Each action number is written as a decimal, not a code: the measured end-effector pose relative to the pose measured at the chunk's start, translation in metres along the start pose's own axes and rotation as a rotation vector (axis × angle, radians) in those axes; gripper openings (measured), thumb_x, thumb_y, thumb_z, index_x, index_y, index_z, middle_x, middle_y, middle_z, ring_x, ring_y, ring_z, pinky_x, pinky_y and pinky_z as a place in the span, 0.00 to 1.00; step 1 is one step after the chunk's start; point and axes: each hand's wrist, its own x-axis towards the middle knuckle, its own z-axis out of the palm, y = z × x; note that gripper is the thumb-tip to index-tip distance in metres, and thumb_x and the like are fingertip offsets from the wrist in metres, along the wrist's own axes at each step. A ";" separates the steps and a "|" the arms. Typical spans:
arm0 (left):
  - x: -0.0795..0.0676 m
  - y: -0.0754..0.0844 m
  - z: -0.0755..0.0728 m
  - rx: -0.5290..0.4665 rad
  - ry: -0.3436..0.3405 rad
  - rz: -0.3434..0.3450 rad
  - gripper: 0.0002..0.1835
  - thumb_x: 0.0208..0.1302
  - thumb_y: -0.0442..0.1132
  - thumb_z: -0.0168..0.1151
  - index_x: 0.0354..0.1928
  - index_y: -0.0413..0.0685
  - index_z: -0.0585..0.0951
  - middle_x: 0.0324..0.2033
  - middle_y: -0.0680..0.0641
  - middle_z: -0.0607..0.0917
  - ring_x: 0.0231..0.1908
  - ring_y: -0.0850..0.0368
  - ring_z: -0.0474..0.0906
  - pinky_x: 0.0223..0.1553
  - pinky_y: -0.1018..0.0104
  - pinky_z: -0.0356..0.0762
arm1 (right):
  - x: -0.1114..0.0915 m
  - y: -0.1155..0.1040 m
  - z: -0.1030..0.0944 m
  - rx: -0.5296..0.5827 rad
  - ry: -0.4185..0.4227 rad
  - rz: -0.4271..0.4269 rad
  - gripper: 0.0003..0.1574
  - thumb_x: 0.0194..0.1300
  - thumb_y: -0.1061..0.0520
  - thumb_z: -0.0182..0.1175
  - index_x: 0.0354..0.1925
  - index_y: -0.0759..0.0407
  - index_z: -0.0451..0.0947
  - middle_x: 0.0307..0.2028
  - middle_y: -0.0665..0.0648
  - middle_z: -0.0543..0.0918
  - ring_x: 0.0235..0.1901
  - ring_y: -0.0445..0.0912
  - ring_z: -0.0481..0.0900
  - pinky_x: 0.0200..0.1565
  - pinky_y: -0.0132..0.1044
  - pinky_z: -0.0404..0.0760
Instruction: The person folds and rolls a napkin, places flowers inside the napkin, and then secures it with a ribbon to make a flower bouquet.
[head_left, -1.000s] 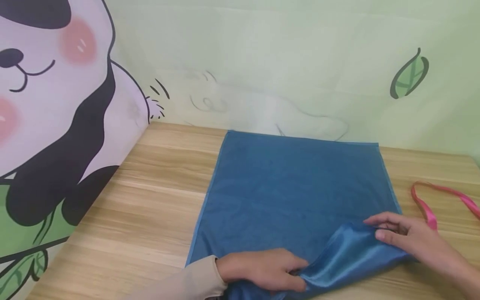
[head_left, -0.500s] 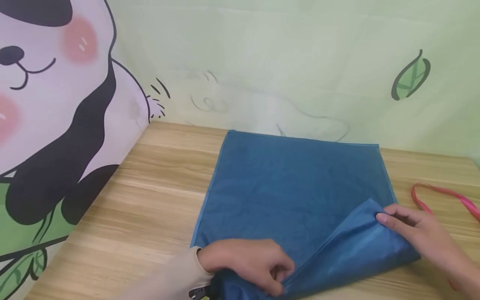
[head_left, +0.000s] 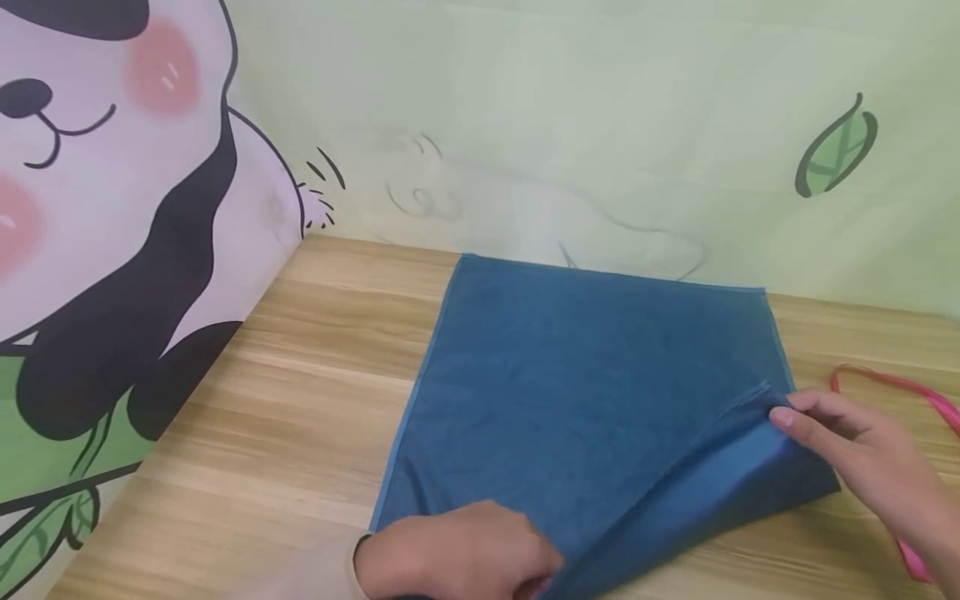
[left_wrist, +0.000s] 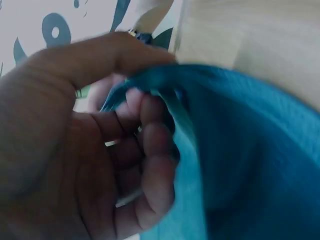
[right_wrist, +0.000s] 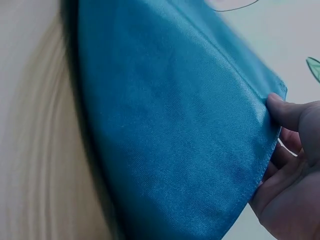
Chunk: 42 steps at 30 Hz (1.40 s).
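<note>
A light wood-grain tabletop (head_left: 300,367) fills the near part of the scene. A pale green printed backdrop (head_left: 570,92) rises along its far side, with a green leaf (head_left: 836,157) drawn at the right and the faint outline of an animal low in the middle. On the left stands a panel bearing a large cartoon panda (head_left: 180,217) with pink cheeks.

A pink ribbon (head_left: 947,407) lies to the right, apart from the cloth; the right forearm covers part of it. A beige sleeve (head_left: 307,558), blurred, crosses the near left.

The blue satin-like cloth (head_left: 570,367) is in the middle, mostly flat, its far edge running left to right at the foot of the backdrop. Its sides run from far to near; its long axis cannot be told, since the near part is lifted and turned. The left hand (head_left: 457,552) pinches the near edge, and the right hand (head_left: 870,446) grips the raised near-right corner between thumb and fingers, that corner pointing far.
</note>
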 end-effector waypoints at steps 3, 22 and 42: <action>-0.005 0.012 0.006 0.083 -0.001 -0.080 0.12 0.67 0.42 0.68 0.26 0.64 0.77 0.18 0.69 0.71 0.18 0.75 0.64 0.21 0.79 0.67 | -0.002 -0.003 -0.003 0.010 0.012 -0.010 0.17 0.78 0.42 0.64 0.54 0.50 0.85 0.49 0.26 0.78 0.46 0.23 0.73 0.38 0.25 0.74; -0.026 -0.055 -0.014 -0.749 -0.064 0.043 0.05 0.69 0.29 0.70 0.34 0.37 0.84 0.23 0.52 0.87 0.23 0.67 0.83 0.28 0.72 0.83 | 0.036 -0.027 0.010 0.028 0.043 -0.086 0.22 0.75 0.38 0.66 0.54 0.52 0.82 0.47 0.43 0.88 0.45 0.31 0.78 0.41 0.28 0.76; -0.048 -0.098 -0.029 -0.753 0.200 -0.118 0.05 0.68 0.32 0.71 0.37 0.35 0.88 0.29 0.49 0.91 0.27 0.60 0.87 0.33 0.61 0.88 | 0.104 -0.054 0.023 0.020 0.080 -0.189 0.28 0.77 0.35 0.61 0.57 0.55 0.84 0.56 0.57 0.85 0.55 0.47 0.75 0.53 0.42 0.73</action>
